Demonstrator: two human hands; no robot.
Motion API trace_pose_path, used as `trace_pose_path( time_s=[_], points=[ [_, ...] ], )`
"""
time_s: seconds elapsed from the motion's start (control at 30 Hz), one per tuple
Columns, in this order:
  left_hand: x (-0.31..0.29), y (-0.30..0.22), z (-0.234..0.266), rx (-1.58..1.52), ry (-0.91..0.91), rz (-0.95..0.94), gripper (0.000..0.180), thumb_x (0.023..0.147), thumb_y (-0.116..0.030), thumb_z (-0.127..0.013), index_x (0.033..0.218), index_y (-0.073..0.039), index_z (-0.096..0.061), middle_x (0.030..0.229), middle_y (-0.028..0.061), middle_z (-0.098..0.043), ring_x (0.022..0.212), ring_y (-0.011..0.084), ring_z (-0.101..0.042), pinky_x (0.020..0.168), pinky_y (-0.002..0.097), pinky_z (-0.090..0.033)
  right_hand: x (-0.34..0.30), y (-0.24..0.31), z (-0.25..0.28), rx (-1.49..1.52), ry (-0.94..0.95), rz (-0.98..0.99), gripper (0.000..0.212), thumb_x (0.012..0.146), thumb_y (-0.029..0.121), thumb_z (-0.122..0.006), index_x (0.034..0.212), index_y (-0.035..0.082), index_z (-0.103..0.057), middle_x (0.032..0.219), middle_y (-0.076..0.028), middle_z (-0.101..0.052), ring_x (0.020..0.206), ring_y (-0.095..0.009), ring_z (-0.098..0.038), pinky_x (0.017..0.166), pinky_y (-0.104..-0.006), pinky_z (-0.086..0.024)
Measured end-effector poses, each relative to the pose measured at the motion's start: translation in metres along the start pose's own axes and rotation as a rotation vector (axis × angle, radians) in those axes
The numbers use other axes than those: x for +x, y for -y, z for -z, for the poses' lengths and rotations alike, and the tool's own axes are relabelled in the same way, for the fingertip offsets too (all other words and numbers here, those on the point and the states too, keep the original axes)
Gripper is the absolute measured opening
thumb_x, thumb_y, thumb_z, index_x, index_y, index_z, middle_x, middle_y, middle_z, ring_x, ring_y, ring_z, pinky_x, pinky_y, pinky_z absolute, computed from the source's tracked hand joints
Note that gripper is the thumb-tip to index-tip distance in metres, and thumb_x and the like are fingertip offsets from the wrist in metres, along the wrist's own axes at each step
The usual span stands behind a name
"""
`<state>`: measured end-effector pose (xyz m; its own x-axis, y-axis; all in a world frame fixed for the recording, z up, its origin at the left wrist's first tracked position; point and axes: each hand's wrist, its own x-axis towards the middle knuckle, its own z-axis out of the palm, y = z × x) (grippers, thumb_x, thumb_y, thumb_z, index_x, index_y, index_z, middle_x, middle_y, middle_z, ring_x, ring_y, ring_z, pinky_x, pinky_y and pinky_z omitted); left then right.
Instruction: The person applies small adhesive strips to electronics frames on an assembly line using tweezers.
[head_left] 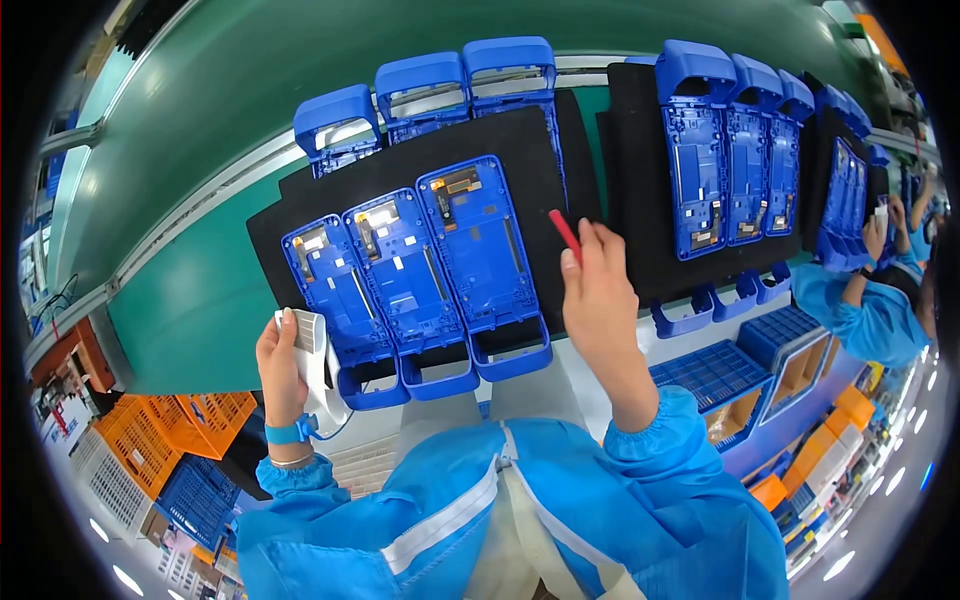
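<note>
Currently, from my remote seat, I have both hands in sight, each rising from a blue sleeve. The left hand stands nearly upright at the counter's near edge, with its wrist low, a blue wristband round it and the thumb up. I see its grip clamped on a white label strip, which curls over at the top and hangs down beside the fingers. The right hand leans up and leftward from its forearm, back of the hand toward me, its grip together on a red pen-like tool. The tool's free end slants to the upper left, over the right edge of the black mat. Between the hands, I count three blue housings lying open side by side on that mat, their frame-like ends jutting past the counter's near edge. The left hand is just beside the leftmost one; the right is near the rightmost, apart from it.
</note>
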<state>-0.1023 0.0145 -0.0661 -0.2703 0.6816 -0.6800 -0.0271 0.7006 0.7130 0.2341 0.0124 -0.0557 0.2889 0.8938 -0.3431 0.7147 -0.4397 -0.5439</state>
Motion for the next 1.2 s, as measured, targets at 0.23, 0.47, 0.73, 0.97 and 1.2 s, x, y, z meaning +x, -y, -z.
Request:
trace_pose_path(
  time_s=[0.23,0.47,0.73,0.97,1.2],
  points=[
    [-0.024,-0.006,-0.004,-0.015,-0.036,-0.068,0.018,0.090,-0.021,-0.049,0.088,-0.005,-0.056,0.073,-0.0006,-0.058,0.063,0.0064,-0.054,0.053,0.0196,-0.043,0.002,-0.009,0.013,0.148,0.011,-0.040,0.033,0.087,0.019,-0.048,0.113,-0.002,-0.049,0.101,-0.018,-0.050,0.090,-0.035,-0.053,0.077,-0.0378,-0.043],
    [-0.097,-0.063,-0.054,0.061,0.036,-0.103,0.015,0.090,-0.019,-0.048,0.084,-0.005,-0.052,0.070,-0.0022,-0.054,0.061,0.0031,-0.050,0.052,0.0176,-0.040,-0.013,-0.040,0.109,0.188,-0.130,0.066,0.023,0.082,0.015,-0.057,0.100,0.000,-0.054,0.082,-0.011,-0.054,0.073,-0.020,-0.053,0.065,-0.0288,-0.042],
    [-0.110,-0.043,-0.244,0.064,0.495,-0.137,0.029,0.086,-0.022,-0.055,0.101,0.002,-0.050,0.080,0.0027,-0.057,0.073,0.0080,-0.052,0.064,0.0229,-0.043,0.032,-0.189,0.259,-0.019,-0.459,-0.077,0.031,0.083,0.024,-0.059,0.105,0.001,-0.059,0.065,0.008,-0.045,0.055,-0.002,-0.036,0.047,-0.0184,-0.028],
    [-0.097,-0.030,-0.298,0.224,0.388,-0.424,0.035,0.085,-0.027,-0.055,0.104,0.002,-0.053,0.099,0.0095,-0.055,0.086,0.0155,-0.055,0.071,0.0246,-0.043,0.094,-0.233,0.265,-0.033,-0.640,0.038,0.030,0.083,0.020,-0.057,0.105,-0.001,-0.058,0.067,0.000,-0.052,0.061,-0.005,-0.043,0.054,-0.0196,-0.034],
    [-0.092,-0.056,-0.211,0.035,0.454,-0.214,0.020,0.078,-0.018,-0.065,0.090,-0.002,-0.060,0.074,0.0032,-0.063,0.067,0.0073,-0.058,0.059,0.0198,-0.046,0.011,-0.074,0.156,1.052,0.033,0.409,0.042,0.091,0.039,-0.038,0.099,0.001,-0.052,0.102,-0.016,-0.050,0.088,-0.021,-0.048,0.073,-0.0278,-0.040]
  ],
)
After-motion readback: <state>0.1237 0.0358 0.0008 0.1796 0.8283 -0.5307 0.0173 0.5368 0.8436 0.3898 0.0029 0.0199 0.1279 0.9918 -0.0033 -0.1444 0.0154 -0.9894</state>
